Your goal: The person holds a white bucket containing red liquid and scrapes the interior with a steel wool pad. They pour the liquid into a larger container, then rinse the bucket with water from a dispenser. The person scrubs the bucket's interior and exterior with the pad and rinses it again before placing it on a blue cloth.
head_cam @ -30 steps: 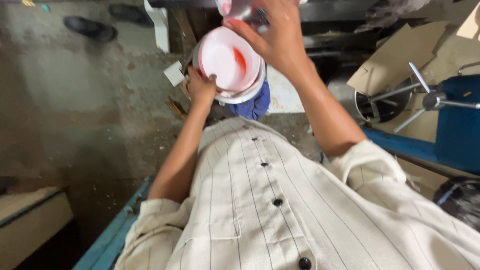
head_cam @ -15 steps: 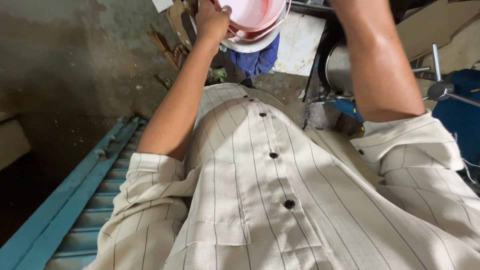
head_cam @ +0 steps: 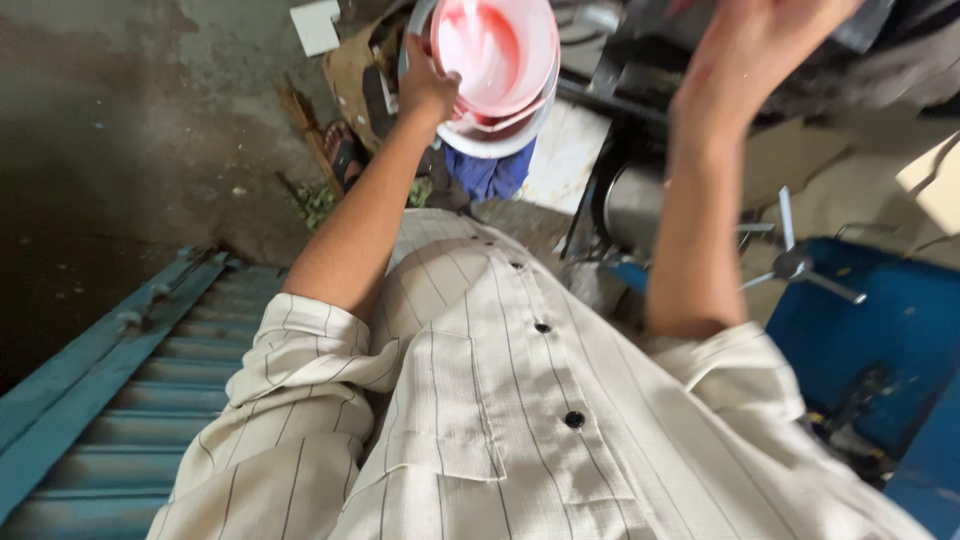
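My left hand (head_cam: 425,88) grips the rim of a white bowl (head_cam: 497,62) smeared with red paint inside, held out in front of me at the top of the view. It seems to sit in a second white bowl underneath. My right hand (head_cam: 755,50) is raised to the right of the bowl, blurred, with fingers spread and red stains on the skin; it holds nothing that I can see. My cream striped shirt (head_cam: 520,400) fills the lower part of the view.
A blue corrugated metal sheet (head_cam: 110,390) lies at lower left on a dark concrete floor. A blue machine body (head_cam: 860,340) with a metal handle stands at right. Cardboard and a blue cloth (head_cam: 490,172) lie below the bowl.
My right hand has come off the bowl and swung up to the right. The view has tilted, so the bowl shows fully again at the top.
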